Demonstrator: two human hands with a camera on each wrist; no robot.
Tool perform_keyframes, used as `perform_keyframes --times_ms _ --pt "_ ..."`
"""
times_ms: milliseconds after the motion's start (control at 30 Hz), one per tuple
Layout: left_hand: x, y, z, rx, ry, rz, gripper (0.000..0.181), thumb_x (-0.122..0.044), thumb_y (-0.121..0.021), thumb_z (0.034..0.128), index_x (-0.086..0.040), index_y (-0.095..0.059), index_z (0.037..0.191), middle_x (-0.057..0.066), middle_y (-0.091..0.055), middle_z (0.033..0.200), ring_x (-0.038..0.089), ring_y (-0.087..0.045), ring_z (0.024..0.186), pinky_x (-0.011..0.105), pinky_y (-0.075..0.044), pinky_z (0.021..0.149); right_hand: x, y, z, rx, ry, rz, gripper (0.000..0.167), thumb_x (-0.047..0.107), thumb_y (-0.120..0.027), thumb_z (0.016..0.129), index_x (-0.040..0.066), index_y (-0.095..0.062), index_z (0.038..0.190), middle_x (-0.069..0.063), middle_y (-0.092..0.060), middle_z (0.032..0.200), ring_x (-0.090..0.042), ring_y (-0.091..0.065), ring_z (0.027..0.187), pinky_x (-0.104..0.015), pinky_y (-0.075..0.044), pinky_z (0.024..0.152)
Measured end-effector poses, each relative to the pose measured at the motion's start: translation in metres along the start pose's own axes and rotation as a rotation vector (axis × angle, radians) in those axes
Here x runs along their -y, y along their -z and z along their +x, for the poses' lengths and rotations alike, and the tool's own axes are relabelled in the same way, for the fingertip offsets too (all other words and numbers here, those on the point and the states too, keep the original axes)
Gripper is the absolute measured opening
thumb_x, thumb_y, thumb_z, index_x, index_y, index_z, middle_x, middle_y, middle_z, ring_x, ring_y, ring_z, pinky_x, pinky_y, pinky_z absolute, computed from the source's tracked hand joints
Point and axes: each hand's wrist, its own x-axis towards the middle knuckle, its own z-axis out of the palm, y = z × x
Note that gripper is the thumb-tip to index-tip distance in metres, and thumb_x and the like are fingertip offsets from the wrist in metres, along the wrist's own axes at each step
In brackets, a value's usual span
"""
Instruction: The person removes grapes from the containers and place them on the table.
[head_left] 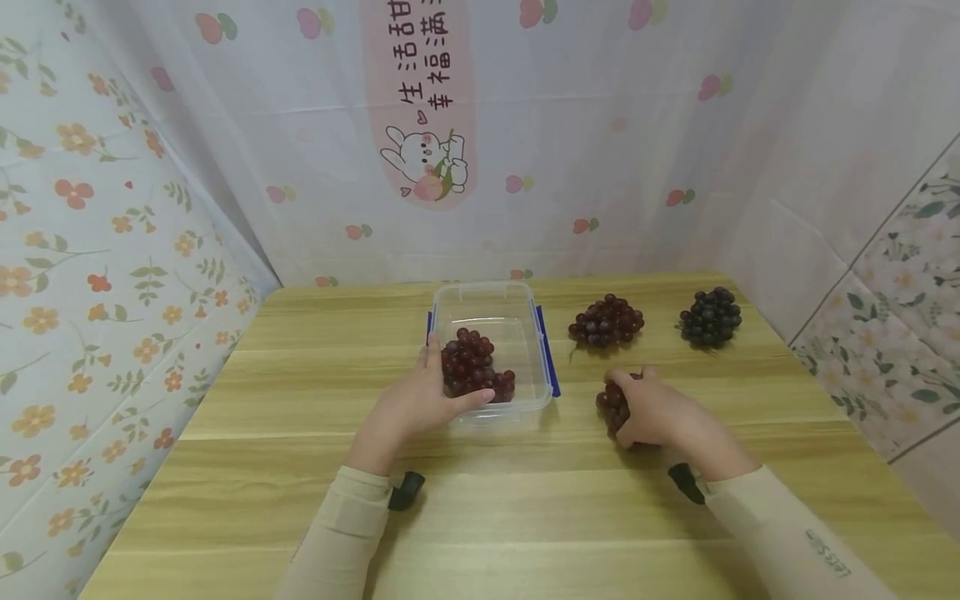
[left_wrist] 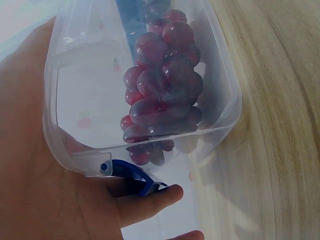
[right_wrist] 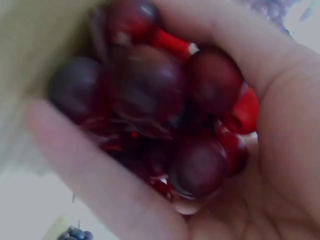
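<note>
A clear plastic box (head_left: 528, 367) with blue side clips stands on the table, a bunch of dark red grapes (head_left: 468, 362) inside it. My left hand (head_left: 420, 404) holds the box at its near left corner, the thumb over the rim; in the left wrist view the box wall (left_wrist: 80, 90) lies against the palm and a finger is by a blue clip (left_wrist: 130, 171). To the right of the box, my right hand (head_left: 660, 412) grips another red bunch (head_left: 613, 406). The right wrist view shows those grapes (right_wrist: 150, 90) between curled fingers and thumb.
Behind my right hand lies a third red bunch (head_left: 606, 322), and a black bunch (head_left: 709, 318) is at the back right of the wooden table (head_left: 315, 358). Patterned curtains (head_left: 315, 167) hang behind and at the sides.
</note>
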Motion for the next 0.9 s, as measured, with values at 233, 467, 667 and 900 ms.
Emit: perform_keyframes --times_ms 233,467,667,900 --pt "0.001 -0.001 0.001 -0.002 -0.005 -0.001 0.145 -0.096 -0.057 0.0786 -0.009 0.014 0.17 0.021 -0.011 0.178 0.045 -0.056 0.144 0.054 -0.061 0.093 -0.003 -0.006 0.0 -0.043 -0.047 -0.006 0.101 0.018 -0.086 0.08 0.004 -0.032 0.164 -0.057 -0.018 0.152 -0.031 -0.062 0.077 -0.04 -0.048 0.064" --pt "0.002 -0.002 0.002 0.002 0.003 -0.006 0.145 -0.097 -0.057 0.078 -0.011 0.015 0.17 0.021 -0.009 0.179 0.047 -0.052 0.147 0.056 -0.061 0.094 0.004 -0.006 0.0 -0.041 -0.053 -0.058 0.103 0.025 -0.089 0.081 0.0 -0.032 0.163 -0.058 -0.023 0.148 -0.035 -0.064 0.082 -0.045 -0.053 0.07" --pt "0.003 -0.002 0.002 0.0 0.003 -0.017 0.146 -0.098 -0.056 0.0772 -0.012 0.015 0.17 0.019 -0.01 0.179 0.045 -0.05 0.15 0.057 -0.058 0.101 0.006 -0.005 0.001 -0.062 -0.095 -0.074 0.104 0.028 -0.087 0.083 -0.003 -0.028 0.163 -0.059 -0.024 0.146 -0.036 -0.064 0.078 -0.047 -0.054 0.069" --pt "0.002 -0.001 0.001 0.001 -0.009 -0.017 0.144 -0.097 -0.055 0.0784 -0.012 0.017 0.169 0.019 -0.012 0.179 0.043 -0.05 0.15 0.056 -0.056 0.106 0.009 -0.001 -0.006 -0.006 -0.081 -0.133 0.104 0.042 -0.083 0.089 -0.004 -0.027 0.163 -0.063 -0.017 0.148 -0.039 -0.069 0.08 -0.052 -0.057 0.073"
